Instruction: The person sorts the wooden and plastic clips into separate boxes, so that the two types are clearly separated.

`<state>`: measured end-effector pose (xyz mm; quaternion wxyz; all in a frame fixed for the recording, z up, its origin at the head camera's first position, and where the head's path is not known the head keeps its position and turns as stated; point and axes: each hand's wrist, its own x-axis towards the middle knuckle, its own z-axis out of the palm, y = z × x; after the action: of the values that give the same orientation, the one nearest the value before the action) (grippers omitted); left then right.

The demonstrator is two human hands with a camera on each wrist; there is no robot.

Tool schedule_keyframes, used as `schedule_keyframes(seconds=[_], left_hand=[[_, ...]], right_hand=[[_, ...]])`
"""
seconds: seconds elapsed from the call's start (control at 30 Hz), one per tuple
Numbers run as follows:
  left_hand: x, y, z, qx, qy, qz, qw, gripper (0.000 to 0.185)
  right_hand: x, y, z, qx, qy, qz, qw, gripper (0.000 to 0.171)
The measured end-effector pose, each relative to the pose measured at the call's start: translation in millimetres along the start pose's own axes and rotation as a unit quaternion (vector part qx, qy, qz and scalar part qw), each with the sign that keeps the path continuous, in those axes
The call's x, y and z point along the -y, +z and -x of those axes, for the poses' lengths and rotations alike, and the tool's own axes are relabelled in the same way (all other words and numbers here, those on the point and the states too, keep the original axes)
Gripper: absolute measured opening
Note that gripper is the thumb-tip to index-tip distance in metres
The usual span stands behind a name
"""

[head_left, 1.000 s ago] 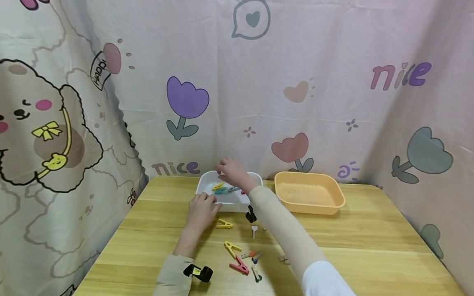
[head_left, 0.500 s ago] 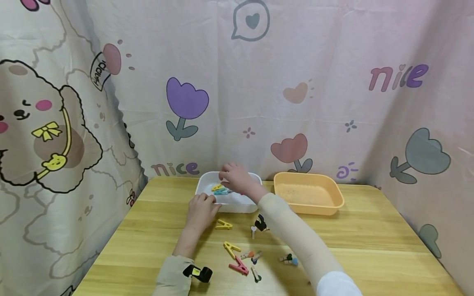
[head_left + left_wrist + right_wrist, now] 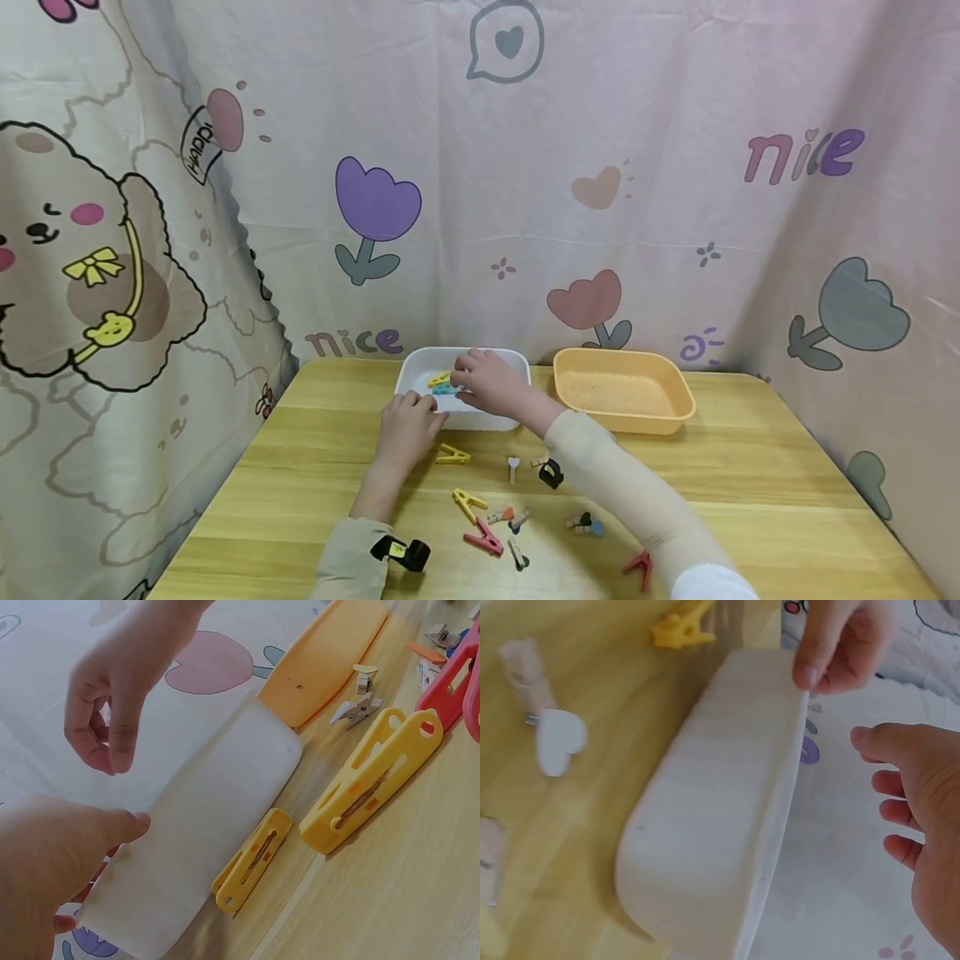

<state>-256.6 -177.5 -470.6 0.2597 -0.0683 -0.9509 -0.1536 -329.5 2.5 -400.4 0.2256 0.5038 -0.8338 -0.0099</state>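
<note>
Head view: we see the left hand [image 3: 406, 427] gripping the near rim of the white tray [image 3: 416, 368], thumb along the outer wall; the tray stands at the far side of the table [image 3: 750, 492], just beside the orange tray [image 3: 622, 392]. We see the right hand [image 3: 489, 381] over the white tray, fingers loosely curled and apart, holding nothing that we can make out; the right wrist view confirms relaxed fingers above the tray's inside. Yellow and blue clothespins [image 3: 442, 383] lie in the white tray beside the right hand. On the table near the left hand lies a yellow clothespin [image 3: 453, 455]; further clothespins, among them a pink one [image 3: 483, 540], are scattered nearer the person.
</note>
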Motion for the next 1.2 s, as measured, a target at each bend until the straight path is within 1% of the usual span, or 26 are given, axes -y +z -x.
schedule_keyframes(seconds=[0.27, 0.5, 0.6, 0.67, 0.73, 0.83, 1.0, 1.2], left_hand=[[0.2, 1.8, -1.2, -0.015, 0.011, -0.008, 0.9998, 0.024], [0.8, 2.5, -2.1, -0.011, 0.007, -0.012, 0.9998, 0.024], [0.3, 0.6, -2.5, -0.006, 0.005, -0.014, 0.9999, 0.025], [-0.3, -1.0, -2.3, -0.004, 0.004, -0.014, 0.9999, 0.025], [-0.7, -1.5, -1.6, -0.006, 0.005, -0.014, 0.9999, 0.026], [-0.9, -1.0, -0.1, -0.011, 0.007, -0.011, 0.9999, 0.025], [0.2, 1.4, 0.9, -0.022, 0.010, -0.009, 0.9997, 0.024], [0.7, 3.1, 1.0, -0.029, 0.013, -0.010, 0.9995, 0.024]], right_hand=[[14, 2, 19, 0.014, -0.027, 0.014, 0.999, 0.016], [24, 9, 32, 0.036, -0.032, 0.009, 0.999, 0.017], [29, 14, 36, 0.052, -0.039, 0.016, 0.998, 0.018], [33, 18, 38, 0.072, -0.043, 0.024, 0.996, 0.020], [38, 22, 39, 0.093, -0.048, 0.040, 0.994, 0.022], [44, 26, 42, 0.113, -0.055, 0.051, 0.991, 0.021], [51, 29, 45, 0.112, -0.064, 0.049, 0.990, 0.018], [53, 34, 46, 0.124, -0.056, 0.056, 0.989, 0.020]])
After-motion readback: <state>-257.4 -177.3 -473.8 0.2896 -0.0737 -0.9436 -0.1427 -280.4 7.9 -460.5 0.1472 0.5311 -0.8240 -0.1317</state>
